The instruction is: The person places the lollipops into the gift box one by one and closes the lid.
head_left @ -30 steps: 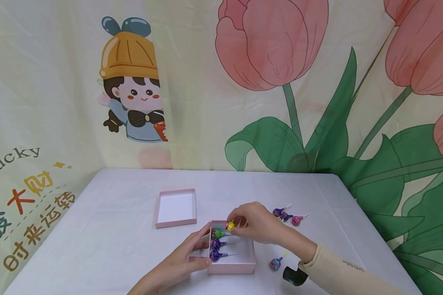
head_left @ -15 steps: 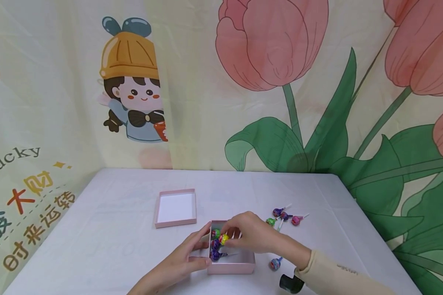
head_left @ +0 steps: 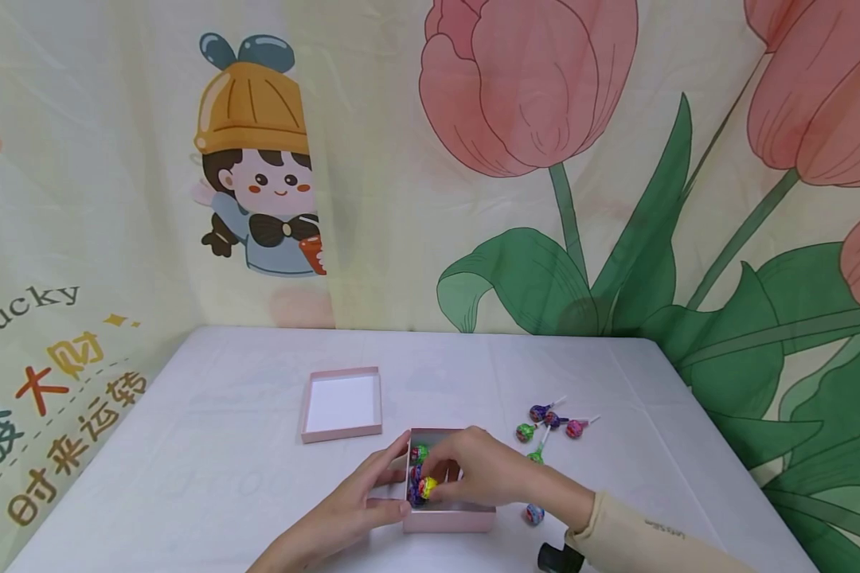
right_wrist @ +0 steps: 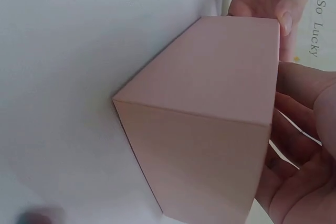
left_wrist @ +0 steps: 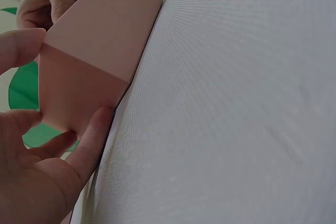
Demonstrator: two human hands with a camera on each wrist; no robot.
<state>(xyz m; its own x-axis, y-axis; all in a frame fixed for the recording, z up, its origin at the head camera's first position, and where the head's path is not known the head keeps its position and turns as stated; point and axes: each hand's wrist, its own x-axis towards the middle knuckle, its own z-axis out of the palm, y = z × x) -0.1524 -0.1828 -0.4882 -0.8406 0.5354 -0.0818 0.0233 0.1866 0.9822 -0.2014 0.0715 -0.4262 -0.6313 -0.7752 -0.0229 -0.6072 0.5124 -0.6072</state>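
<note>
My right hand (head_left: 490,465) pinches a yellow lollipop (head_left: 428,487) low inside the open pink box (head_left: 449,521), close to its left wall and near the front. A green lollipop (head_left: 419,454) lies at the back left of the box, and purple lollipops (head_left: 415,495) sit in front of it, partly covered. With my left hand (head_left: 361,497) I hold the box by its left side, thumb at the near corner and fingers along the wall. The left wrist view shows those fingertips against the pink wall (left_wrist: 79,87). In the right wrist view the box (right_wrist: 205,72) hides the lollipop.
A pink box lid (head_left: 342,403) lies inside up, back left of the box. To the right are loose lollipops: purple (head_left: 540,412), pink (head_left: 576,428), green (head_left: 525,432) and, nearer, blue (head_left: 533,514). A black device (head_left: 560,557) sits by the right sleeve.
My right hand has carried the yellow lollipop from the back of the box toward its front left, lowering it inside. The left hand and the box have stayed put.
</note>
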